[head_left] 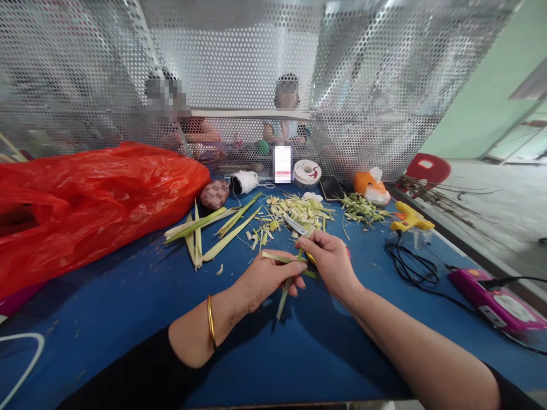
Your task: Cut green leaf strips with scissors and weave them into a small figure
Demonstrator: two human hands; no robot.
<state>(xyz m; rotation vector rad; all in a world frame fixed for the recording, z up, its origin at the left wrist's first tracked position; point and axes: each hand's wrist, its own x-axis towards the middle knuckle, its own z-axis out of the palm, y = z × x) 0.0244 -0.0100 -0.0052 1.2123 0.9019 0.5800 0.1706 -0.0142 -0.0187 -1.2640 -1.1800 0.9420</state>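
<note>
My left hand [267, 279], with a gold bangle on its wrist, is closed in a pinch on thin green leaf strips [285, 285] that hang down over the blue table [128, 307]. My right hand [329, 259] is closed round scissors [297, 226]; their yellow handle shows under the fingers and the blades point up and left, just above the strips. Both hands meet at the table's middle.
A pile of cut leaf scraps [294, 210] and longer leaf blades [213, 228] lie beyond the hands. A big red plastic bag [85, 199] fills the left. A yellow glue gun [410, 219], black cord [410, 267] and pink device [496, 296] sit right. Two people sit behind a perforated screen.
</note>
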